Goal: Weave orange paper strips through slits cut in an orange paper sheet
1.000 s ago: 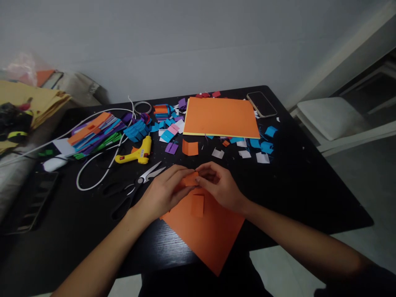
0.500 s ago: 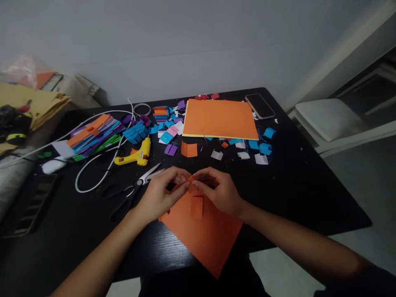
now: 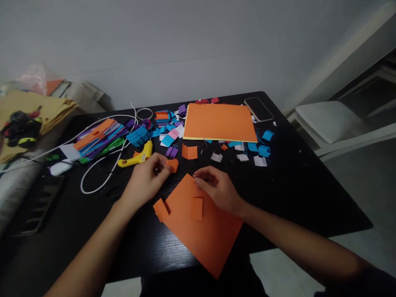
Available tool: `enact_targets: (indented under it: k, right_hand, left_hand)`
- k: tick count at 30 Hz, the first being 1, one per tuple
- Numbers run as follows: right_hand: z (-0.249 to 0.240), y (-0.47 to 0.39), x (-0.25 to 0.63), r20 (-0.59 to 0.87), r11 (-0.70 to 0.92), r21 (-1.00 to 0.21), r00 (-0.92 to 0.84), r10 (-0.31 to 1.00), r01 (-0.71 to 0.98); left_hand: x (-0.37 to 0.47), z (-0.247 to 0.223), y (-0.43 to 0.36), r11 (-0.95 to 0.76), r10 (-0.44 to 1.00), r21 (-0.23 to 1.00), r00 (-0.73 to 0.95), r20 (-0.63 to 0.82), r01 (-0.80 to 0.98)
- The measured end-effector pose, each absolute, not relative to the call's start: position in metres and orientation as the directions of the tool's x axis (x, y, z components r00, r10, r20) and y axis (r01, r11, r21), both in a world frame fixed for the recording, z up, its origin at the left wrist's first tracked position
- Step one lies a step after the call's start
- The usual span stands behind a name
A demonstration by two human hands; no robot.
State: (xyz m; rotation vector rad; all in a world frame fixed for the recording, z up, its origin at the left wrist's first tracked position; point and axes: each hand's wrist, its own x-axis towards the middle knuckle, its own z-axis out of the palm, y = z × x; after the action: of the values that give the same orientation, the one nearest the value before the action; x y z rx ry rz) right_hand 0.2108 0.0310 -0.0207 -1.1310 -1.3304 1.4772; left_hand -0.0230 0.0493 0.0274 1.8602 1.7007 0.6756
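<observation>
A small orange paper piece (image 3: 172,165) is pinched in my left hand (image 3: 147,177), left of the top corner of a large orange sheet (image 3: 207,239). My right hand (image 3: 219,189) rests over the sheet's upper right edge, its thumb and fingertips curled close together; whether anything thin is between them is too small to tell. On the sheet lies a folded orange rectangle (image 3: 197,208). Another folded orange piece (image 3: 161,210) sits at the sheet's left corner. Beyond my hands is one more creased orange piece (image 3: 189,152).
A yellow glue gun (image 3: 136,159) lies behind my left hand, near a white cable (image 3: 89,190). Farther back are an orange sheet stack (image 3: 221,121), a phone (image 3: 258,109), coloured paper strips (image 3: 102,138) and scattered scraps. My left forearm covers most of the scissors.
My left hand has moved left and up from the sheet's top corner with the small orange piece, away from my right hand. My right hand has barely moved.
</observation>
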Motion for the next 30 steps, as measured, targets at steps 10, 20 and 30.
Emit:
enact_targets:
  k: [10, 20, 30]
  right_hand:
    - [-0.020, 0.032, 0.209, -0.100, -0.110, -0.994, -0.275, 0.956, -0.023]
    - [-0.022, 0.034, 0.209, -0.094, -0.109, -0.993, -0.274, 0.957, -0.039]
    - [0.045, 0.014, 0.233, -0.011, -0.175, -0.965, -0.634, 0.774, -0.196]
  left_hand:
    - [-0.030, 0.041, 0.107, -0.025, 0.998, 0.064, 0.028, -0.048, 0.998]
    - [-0.031, 0.042, 0.089, -0.054, 0.988, -0.014, 0.056, 0.143, 0.998]
    - [-0.035, 0.004, 0.037, -0.333, 0.903, 0.334, 0.196, 0.381, 0.882]
